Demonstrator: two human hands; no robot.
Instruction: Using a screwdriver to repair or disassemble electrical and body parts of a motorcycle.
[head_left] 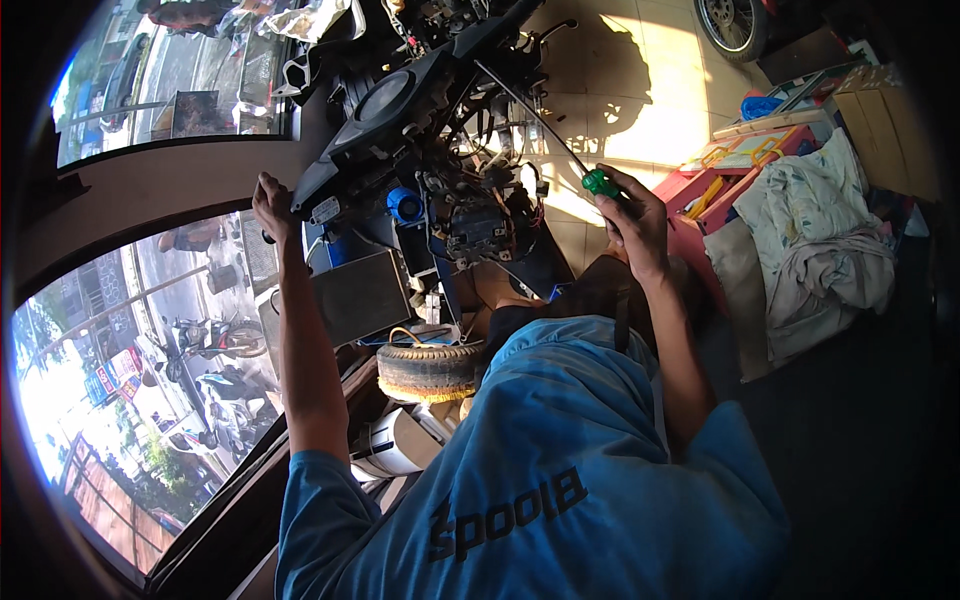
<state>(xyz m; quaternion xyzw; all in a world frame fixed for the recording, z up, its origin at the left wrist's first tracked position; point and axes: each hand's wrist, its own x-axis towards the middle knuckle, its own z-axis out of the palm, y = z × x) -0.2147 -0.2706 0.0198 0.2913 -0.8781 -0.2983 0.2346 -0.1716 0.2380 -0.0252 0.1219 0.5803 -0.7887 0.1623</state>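
Note:
In front of me is a partly stripped motorbike with a long dark front panel (385,105) and exposed wiring. My right hand (637,222) grips a long screwdriver (600,183) by its green handle. Its thin shaft slants up and left, with the tip at or close to the panel's right part. My left hand (272,208) is closed at the panel's left end; whatever lies inside the fingers is hidden. Below the panel sit a round blue part (404,205) and a dark, dusty block with cables (475,220).
A tyre (428,372) lies beside my left side, below a flat dark board (362,298). Windows line the left, with parked motorbikes outside. At right, crumpled cloths (815,215) lie beside a red toolbox (705,190). Another wheel (733,25) stands at the far right.

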